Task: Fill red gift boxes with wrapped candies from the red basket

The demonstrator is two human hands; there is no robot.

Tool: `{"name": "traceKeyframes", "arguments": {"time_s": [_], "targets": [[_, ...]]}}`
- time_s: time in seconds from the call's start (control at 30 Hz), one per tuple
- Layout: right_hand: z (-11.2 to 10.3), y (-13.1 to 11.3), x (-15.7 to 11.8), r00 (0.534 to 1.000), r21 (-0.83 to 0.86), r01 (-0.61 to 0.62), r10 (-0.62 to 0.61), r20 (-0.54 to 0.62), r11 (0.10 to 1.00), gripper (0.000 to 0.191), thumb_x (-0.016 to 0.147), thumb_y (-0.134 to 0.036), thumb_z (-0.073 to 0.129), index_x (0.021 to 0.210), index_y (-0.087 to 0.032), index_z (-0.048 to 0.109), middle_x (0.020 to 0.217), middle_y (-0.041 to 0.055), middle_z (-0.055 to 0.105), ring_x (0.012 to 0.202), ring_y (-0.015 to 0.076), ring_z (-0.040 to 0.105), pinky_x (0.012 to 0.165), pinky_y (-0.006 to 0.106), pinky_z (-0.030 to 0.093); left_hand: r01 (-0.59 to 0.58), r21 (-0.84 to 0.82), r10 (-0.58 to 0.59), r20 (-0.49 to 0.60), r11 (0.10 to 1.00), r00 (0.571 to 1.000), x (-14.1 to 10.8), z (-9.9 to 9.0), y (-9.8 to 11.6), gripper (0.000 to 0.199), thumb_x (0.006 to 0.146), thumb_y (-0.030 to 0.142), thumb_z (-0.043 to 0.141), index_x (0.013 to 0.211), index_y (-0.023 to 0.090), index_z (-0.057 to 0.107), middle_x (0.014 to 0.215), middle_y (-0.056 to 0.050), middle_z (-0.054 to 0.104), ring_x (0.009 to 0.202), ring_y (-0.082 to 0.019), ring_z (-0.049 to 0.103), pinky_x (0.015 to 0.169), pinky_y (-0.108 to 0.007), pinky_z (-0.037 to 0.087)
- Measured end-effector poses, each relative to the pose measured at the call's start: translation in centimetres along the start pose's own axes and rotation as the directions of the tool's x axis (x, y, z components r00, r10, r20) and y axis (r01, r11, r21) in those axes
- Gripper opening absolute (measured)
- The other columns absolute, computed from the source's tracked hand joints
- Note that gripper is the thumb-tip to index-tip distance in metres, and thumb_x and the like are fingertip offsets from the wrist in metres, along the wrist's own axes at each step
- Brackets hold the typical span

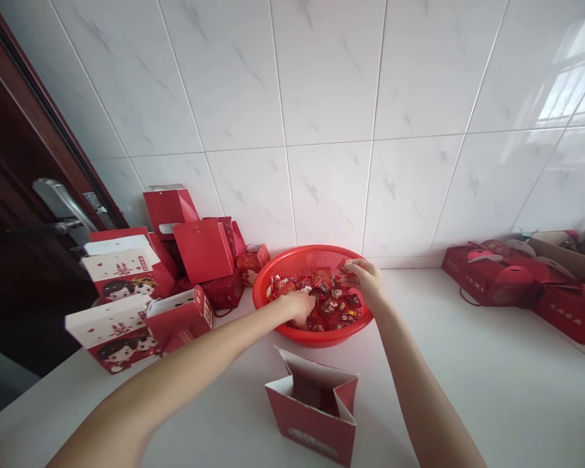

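Note:
A red plastic basket (268, 318) with mesh sides holds many small wrapped candies (334, 304). My left hand (299, 307) reaches down among the candies at the basket's left side, and its fingertips are hidden there. Over the right inner side of the basket is my right hand (365, 279), fingers bent toward the mesh wall; whether anything is between them I cannot make out. In front of the basket, near me, an open red paper box (312, 416) stands upright with its white-lined flaps spread. Something dark lies inside it, too shaded to name.
Several red and white gift boxes (121, 276) with cartoon figures stand at the left, by a dark door with a metal handle (61, 201). More red boxes (487, 276) sit at the right along the white table (409, 305). A tiled wall (326, 188) rises behind.

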State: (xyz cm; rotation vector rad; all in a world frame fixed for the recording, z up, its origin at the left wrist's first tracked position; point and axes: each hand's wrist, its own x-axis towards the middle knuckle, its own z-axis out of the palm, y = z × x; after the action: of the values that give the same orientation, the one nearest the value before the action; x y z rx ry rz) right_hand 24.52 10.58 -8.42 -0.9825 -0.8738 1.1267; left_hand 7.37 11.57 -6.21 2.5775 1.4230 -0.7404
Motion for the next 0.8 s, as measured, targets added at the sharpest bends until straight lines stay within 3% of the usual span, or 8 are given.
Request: {"name": "traceKeyframes", "arguments": {"time_s": [0.17,0.3,0.37,0.5,0.6,0.7,0.8], "targets": [[-0.1,0.1,0.1,1.000,-0.006,0.000,0.000,0.002,1.000,0.026,0.061,-0.035,0.084,0.067,-0.021,0.063,0.066,0.0023,0.072,0.053,0.0155,0.065,0.052,0.028,0.054,-0.084,-0.076,0.082,-0.026,0.994,0.996,1.1,-0.4,-0.9,0.055,0.062,0.026,0.085,0.112,0.020,0.064,0.122,-0.015,0.070,0.107,-0.034,0.069,0.081,-0.034,0.054],[-0.1,0.1,0.2,1.000,-0.010,0.007,-0.007,0.005,1.000,0.025,0.061,-0.035,0.083,0.068,-0.021,0.064,0.068,0.0024,0.072,0.054,0.0150,0.065,0.054,0.027,0.054,-0.171,-0.193,0.136,-0.182,0.966,0.974,3.0,0.0,-1.3,0.039,0.064,0.025,0.085,0.098,0.021,0.066,0.101,-0.005,0.073,0.094,-0.028,0.070,0.073,-0.030,0.052],[-0.1,0.1,0.2,1.000,-0.013,0.009,-0.009,0.004,1.000,0.024,0.061,-0.034,0.083,0.068,-0.021,0.064,0.067,0.0019,0.072,0.053,0.0144,0.065,0.055,0.027,0.054,-0.208,-0.235,0.144,-0.262,0.949,0.954,4.0,0.4,-1.5,0.040,0.068,0.025,0.084,0.103,0.022,0.066,0.105,-0.005,0.072,0.096,-0.027,0.069,0.075,-0.030,0.052],[-0.1,0.1,0.2,1.000,-0.017,0.015,-0.014,0.001,1.000,0.022,0.062,-0.033,0.082,0.068,-0.021,0.065,0.067,0.0020,0.072,0.054,0.0145,0.065,0.056,0.027,0.055,-0.236,-0.267,0.117,-0.396,0.935,0.911,5.0,1.0,-2.1,0.062,0.077,0.015,0.074,0.135,0.026,0.056,0.131,-0.009,0.061,0.114,-0.027,0.064,0.091,-0.033,0.051],[-0.1,0.2,0.2,1.000,-0.017,0.014,-0.014,-0.006,1.000,0.020,0.064,-0.032,0.082,0.068,-0.021,0.066,0.069,0.0026,0.073,0.054,0.0144,0.064,0.056,0.027,0.055,-0.198,-0.290,0.040,-0.472,0.937,0.881,4.7,1.1,-2.3,0.072,0.084,0.010,0.061,0.151,0.027,0.042,0.135,-0.012,0.055,0.118,-0.027,0.063,0.094,-0.033,0.051],[-0.1,0.2,0.2,1.000,-0.015,0.007,-0.007,-0.008,1.000,0.020,0.064,-0.032,0.082,0.069,-0.021,0.066,0.070,0.0033,0.074,0.054,0.0146,0.064,0.056,0.028,0.056,-0.099,-0.289,-0.050,-0.467,0.952,0.883,3.9,0.7,-2.3,0.070,0.092,0.016,0.055,0.157,0.027,0.033,0.134,-0.013,0.054,0.112,-0.027,0.066,0.092,-0.035,0.053],[-0.1,0.2,0.3,1.000,-0.015,0.002,-0.003,-0.007,1.000,0.022,0.064,-0.032,0.083,0.069,-0.021,0.065,0.069,0.0034,0.073,0.054,0.0149,0.065,0.057,0.029,0.057,-0.014,-0.278,-0.123,-0.469,0.960,0.875,2.8,-0.1,-2.3,0.059,0.096,0.021,0.050,0.153,0.023,0.039,0.139,-0.016,0.054,0.109,-0.026,0.068,0.092,-0.036,0.053]]}}
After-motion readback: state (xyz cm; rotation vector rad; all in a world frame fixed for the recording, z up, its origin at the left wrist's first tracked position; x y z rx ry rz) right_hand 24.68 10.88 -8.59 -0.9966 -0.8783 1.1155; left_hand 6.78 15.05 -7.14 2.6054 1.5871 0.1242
